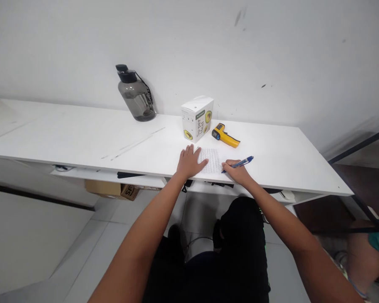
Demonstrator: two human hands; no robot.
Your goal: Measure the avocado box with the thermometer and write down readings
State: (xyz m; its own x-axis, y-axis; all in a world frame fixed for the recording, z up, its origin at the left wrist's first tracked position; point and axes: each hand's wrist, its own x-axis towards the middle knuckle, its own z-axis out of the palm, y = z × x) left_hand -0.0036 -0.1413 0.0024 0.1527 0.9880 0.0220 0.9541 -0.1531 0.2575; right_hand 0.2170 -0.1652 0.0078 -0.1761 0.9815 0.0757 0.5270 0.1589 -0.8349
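Hand with pen, box, likely thermometer beyond

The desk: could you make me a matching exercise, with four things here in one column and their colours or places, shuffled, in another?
1. Bottle
2. Box
3. Pen
4. Paper

A. in the right hand
B. partly under the left hand
C. grey, with a black cap
D. white, with avocado pictures

Pairs: 1-C, 2-D, 3-A, 4-B

Hands at patterned paper, blue pen in right.
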